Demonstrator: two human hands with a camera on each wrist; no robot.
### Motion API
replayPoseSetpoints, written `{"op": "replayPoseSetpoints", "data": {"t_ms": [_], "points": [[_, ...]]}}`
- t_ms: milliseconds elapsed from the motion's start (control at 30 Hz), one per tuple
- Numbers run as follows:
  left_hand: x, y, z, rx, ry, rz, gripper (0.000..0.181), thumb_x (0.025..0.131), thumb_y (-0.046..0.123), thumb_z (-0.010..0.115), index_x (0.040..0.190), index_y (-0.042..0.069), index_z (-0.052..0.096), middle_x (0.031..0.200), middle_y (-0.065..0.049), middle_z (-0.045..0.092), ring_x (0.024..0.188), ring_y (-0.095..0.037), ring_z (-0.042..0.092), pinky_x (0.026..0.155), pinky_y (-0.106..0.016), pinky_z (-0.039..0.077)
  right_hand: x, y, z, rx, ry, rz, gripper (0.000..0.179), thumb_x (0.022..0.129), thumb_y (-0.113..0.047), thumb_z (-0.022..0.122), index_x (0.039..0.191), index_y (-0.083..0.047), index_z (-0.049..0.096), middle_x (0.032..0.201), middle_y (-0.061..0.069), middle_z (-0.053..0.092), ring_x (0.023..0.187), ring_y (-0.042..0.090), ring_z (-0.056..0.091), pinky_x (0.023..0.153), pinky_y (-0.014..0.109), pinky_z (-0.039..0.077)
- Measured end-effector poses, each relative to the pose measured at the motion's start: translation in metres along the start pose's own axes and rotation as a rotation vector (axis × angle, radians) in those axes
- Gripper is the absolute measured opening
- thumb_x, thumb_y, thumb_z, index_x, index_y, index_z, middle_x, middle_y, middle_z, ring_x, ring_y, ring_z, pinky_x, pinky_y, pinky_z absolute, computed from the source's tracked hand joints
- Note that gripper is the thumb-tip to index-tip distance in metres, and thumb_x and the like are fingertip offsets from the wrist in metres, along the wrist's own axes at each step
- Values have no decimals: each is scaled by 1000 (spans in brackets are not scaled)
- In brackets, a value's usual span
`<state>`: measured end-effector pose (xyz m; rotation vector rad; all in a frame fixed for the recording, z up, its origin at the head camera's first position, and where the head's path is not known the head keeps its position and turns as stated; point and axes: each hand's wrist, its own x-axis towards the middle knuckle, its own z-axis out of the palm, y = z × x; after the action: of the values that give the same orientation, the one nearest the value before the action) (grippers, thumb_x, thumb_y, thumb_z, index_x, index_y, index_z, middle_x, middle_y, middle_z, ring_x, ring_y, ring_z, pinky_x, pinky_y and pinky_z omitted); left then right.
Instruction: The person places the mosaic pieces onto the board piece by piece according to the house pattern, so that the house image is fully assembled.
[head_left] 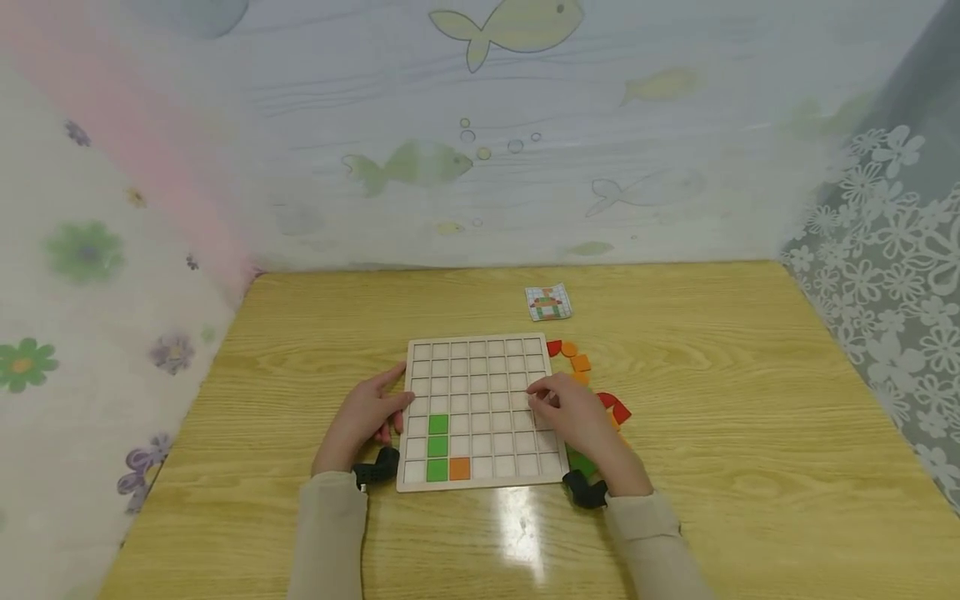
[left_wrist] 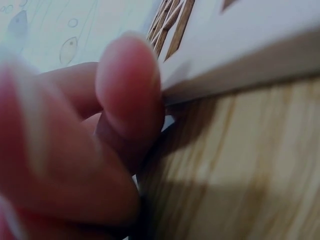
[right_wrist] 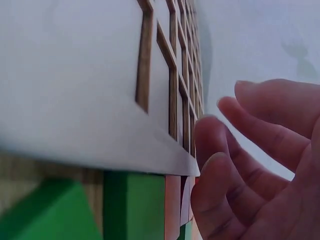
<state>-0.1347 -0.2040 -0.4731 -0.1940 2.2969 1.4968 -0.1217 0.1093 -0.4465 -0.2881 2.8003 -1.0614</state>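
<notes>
A light wooden grid board point(head_left: 480, 410) lies flat on the table. Three green squares point(head_left: 437, 447) form a column in its lower left cells, with an orange square point(head_left: 459, 468) beside the bottom one. At the board's left rim rests my left hand point(head_left: 366, 410), thumb and index touching the edge, the other fingers bent beside it. My right hand point(head_left: 577, 414) is over the right part of the board with loosely bent fingers. In the right wrist view, nothing shows between those fingertips point(right_wrist: 212, 167). The right hand partly hides loose pieces beside the board.
Right of the board lie loose red pieces point(head_left: 619, 411), orange pieces point(head_left: 581, 363) and green pieces point(head_left: 582, 463). A small pattern card point(head_left: 549, 302) sits behind the board on the wooden table point(head_left: 750, 400). A fish-printed wall covering point(head_left: 300, 208) borders the back.
</notes>
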Motion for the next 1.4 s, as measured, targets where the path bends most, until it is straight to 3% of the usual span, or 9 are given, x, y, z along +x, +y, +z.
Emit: {"op": "replayPoseSetpoints", "data": {"t_ms": [200,400,600,700,867,1000,1167,1400], "points": [[0,1,-2,21,12,10,56,85,35,59,135,39,33,58,-15,57,37,-19,46,38,-32,42,0,5,-9,21,18,-39,22,87,-28,57,104,-17,64,90,-2,52,61,15,45,54,29,39],[-3,3,-2,33,10,21,57,85,34,59,135,38,33,58,-16,58,37,-19,46,38,-33,43,-2,11,-18,44,-12,-27,26,88,-29,55,110,-16,62,108,0,53,72,15,48,61,29,42],[-5,4,0,30,16,16,58,85,33,60,136,38,32,59,-15,58,37,-18,46,39,-33,43,-2,18,-25,86,-8,-17,30,89,-25,55,117,-16,58,103,2,53,69,17,47,58,30,41],[-6,5,0,30,17,13,58,85,33,60,136,37,32,59,-15,58,37,-18,46,38,-33,43,-2,21,-26,107,-8,-29,33,90,-23,55,122,-16,54,110,3,52,68,18,48,59,31,42],[-7,6,1,33,12,22,59,85,32,60,137,36,32,58,-15,58,36,-18,45,39,-34,44,-2,25,-25,18,-42,-53,38,86,-15,58,124,-16,53,125,1,46,73,15,47,65,30,41],[-9,6,1,39,11,21,59,86,32,59,137,36,31,58,-15,58,36,-18,46,39,-34,44,-2,26,-25,-29,-55,-73,41,81,-7,59,122,-14,54,120,3,47,69,15,47,61,29,41],[-10,7,0,43,19,18,58,86,32,59,137,36,31,58,-15,58,37,-18,46,39,-33,43,-1,26,-25,-77,-28,-60,40,81,-11,63,120,-13,55,115,7,49,64,14,45,57,28,39],[-12,9,0,49,17,16,60,85,34,59,137,37,30,59,-15,58,37,-18,46,39,-34,44,-3,25,-25,-84,-4,-67,37,82,-8,63,118,-13,57,111,6,48,62,14,43,54,27,39]]}}
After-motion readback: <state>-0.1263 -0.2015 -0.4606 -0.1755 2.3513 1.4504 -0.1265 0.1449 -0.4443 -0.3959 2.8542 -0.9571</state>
